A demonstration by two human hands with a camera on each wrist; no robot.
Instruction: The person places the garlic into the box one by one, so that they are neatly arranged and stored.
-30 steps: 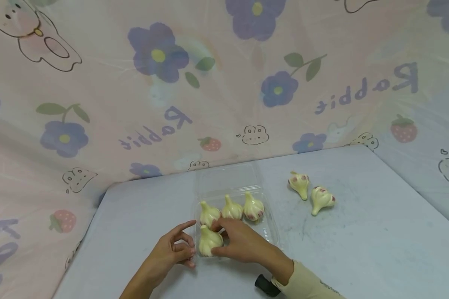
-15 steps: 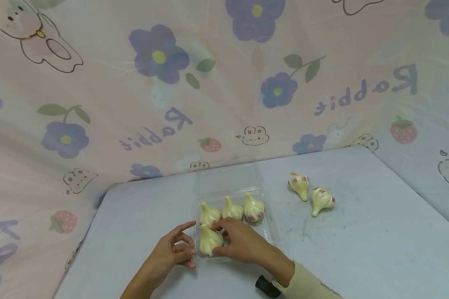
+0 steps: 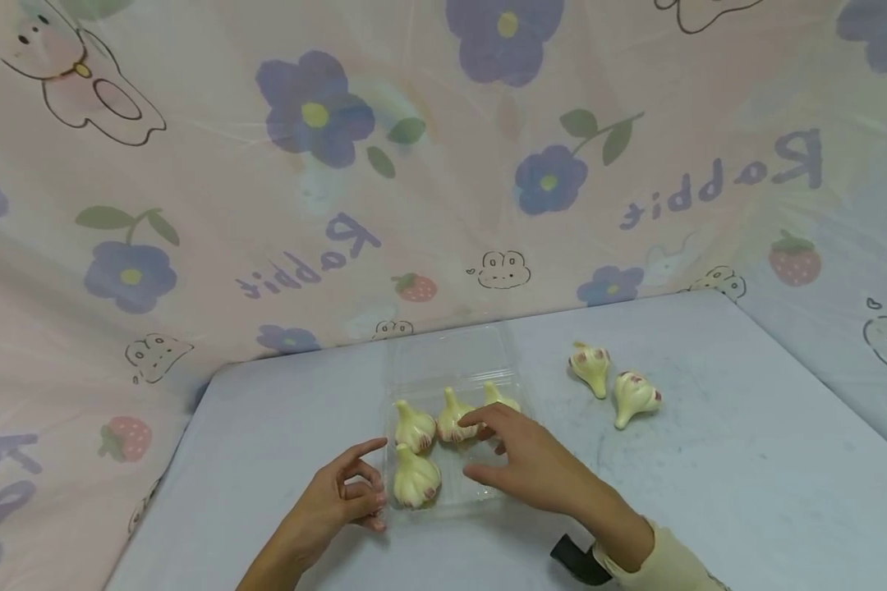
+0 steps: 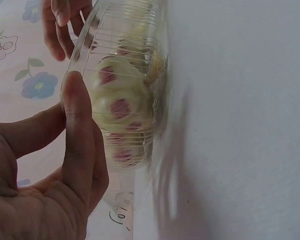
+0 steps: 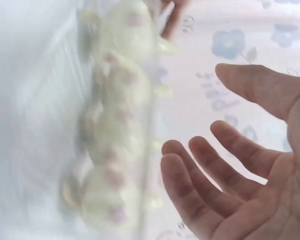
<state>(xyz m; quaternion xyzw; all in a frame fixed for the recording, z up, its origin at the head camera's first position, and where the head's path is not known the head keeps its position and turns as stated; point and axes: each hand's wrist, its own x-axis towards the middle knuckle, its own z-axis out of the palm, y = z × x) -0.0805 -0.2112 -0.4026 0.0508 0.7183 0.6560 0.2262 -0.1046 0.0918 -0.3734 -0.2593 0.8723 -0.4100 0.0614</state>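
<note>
A clear plastic clamshell box (image 3: pixel 480 492) lies with its lid back on the table. In it stand several garlic bulbs, stems upward: the near-left garlic bulb (image 3: pixel 416 478), the one behind it (image 3: pixel 414 425), and others along the back row, partly behind my right hand. My left hand (image 3: pixel 340 501) pinches the box's left rim; in the left wrist view, the fingers (image 4: pixel 78 100) lie against the ribbed wall. Above the box's right half hovers my right hand (image 3: pixel 532 460), thumb and fingers spread, holding nothing. The right wrist view shows a blurred row of garlic bulbs (image 5: pixel 122 85) beside it.
Two more garlic bulbs lie on the table to the right of the box, one farther back (image 3: pixel 590 368) and one nearer (image 3: pixel 636 396). The transparent lid (image 3: pixel 451 353) extends toward the patterned cloth backdrop (image 3: pixel 443 164). A black strap piece (image 3: pixel 580 562) hangs by the right wrist.
My right hand has let go of the near-left garlic bulb and moved right and slightly back. That bulb stays in the box. The left hand has not moved.
</note>
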